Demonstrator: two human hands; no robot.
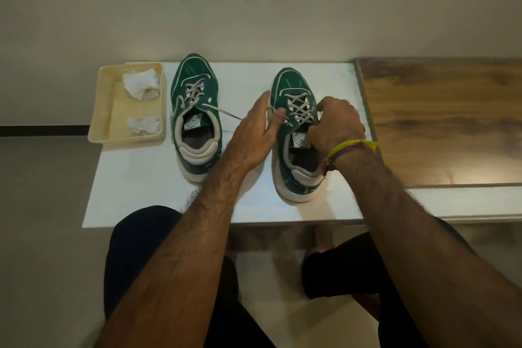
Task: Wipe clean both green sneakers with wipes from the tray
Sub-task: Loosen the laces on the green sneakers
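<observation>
Both hands on the right sneaker point(293, 133), left hand point(251, 133) fingers straight against its side, right hand point(336, 124) curled, pinching its laces point(299, 110), tray point(99, 121) of crumpled wipes point(141, 83) beside the left sneaker point(195, 118).

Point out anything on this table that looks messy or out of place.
The left sneaker has a loose lace trailing across the white table toward the right sneaker. The wipes in the tray are crumpled.

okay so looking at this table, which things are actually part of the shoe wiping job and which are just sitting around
Part of the job:
left sneaker
right sneaker, with the left hand and right hand on it
tray
wipes

Just there:
white table
wooden board
yellow wrist thread
</observation>
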